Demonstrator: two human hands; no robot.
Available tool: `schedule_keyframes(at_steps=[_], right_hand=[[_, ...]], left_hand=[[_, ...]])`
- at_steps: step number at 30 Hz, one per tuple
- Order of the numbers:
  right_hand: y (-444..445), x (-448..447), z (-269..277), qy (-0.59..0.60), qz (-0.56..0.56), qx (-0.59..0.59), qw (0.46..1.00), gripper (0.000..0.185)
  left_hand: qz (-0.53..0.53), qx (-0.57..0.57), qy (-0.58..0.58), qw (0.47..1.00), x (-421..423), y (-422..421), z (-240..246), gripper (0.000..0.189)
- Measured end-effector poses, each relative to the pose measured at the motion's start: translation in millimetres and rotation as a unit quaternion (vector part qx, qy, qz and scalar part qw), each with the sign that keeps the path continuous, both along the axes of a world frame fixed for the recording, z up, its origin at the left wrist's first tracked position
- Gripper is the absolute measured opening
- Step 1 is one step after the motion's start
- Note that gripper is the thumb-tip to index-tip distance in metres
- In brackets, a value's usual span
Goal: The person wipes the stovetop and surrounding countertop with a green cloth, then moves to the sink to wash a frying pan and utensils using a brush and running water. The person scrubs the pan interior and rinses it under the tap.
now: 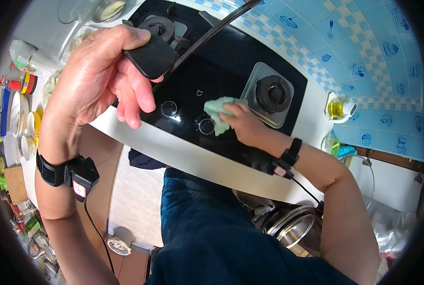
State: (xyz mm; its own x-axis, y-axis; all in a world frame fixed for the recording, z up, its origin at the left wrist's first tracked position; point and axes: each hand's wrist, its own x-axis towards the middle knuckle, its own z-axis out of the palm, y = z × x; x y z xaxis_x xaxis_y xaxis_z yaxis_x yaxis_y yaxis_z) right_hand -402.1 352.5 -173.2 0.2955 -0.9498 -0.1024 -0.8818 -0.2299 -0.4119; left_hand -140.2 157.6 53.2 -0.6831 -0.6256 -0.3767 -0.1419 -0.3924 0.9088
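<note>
My left hand (91,71) is raised high over the cooktop's left side. Its thumb and fingers pinch a flat black plate (153,57), which seems to belong to a cast-iron pan support; a long dark bar (215,32) of it runs up out of view. Down on the black glass gas cooktop (226,60), my right hand (244,124) presses a pale green cloth (217,107). The cloth lies beside the right control knob (206,126) and reaches the steel drip tray (251,82) around the bare right burner (274,93). The left knob (169,108) stands apart from both hands.
The left burner (158,28) sits behind my raised hand. An oil bottle (336,109) stands in the right corner by the blue tiled wall (357,42). Bowls and cups (28,148) crowd the left counter. Steel pots (297,228) are below the counter's right front.
</note>
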Motion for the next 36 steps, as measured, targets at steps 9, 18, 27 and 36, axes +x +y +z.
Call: schedule_keyframes(at_steps=[9,18,27,36], right_hand=[[-118.2,-97.2,-14.0,0.052,-0.072,0.032,0.996,0.063],[-113.7,-203.0,-8.2,-0.048,-0.105,0.139,0.984,0.049],[21.4,-226.4,-28.5,0.062,-0.243,-0.085,0.964,0.052],[110.8,-138.9,-23.8,0.039,-0.361,-0.093,0.927,0.042]], left_hand=[[0.032,-0.044,-0.043,0.998,-13.0,-0.2,-4.9,0.051],[0.023,-0.055,-0.046,0.997,-30.4,3.4,-15.1,0.051],[0.032,-0.026,-0.054,0.998,-47.7,24.6,-5.9,0.052],[-0.031,-0.029,-0.050,0.998,-61.2,37.7,6.8,0.051]])
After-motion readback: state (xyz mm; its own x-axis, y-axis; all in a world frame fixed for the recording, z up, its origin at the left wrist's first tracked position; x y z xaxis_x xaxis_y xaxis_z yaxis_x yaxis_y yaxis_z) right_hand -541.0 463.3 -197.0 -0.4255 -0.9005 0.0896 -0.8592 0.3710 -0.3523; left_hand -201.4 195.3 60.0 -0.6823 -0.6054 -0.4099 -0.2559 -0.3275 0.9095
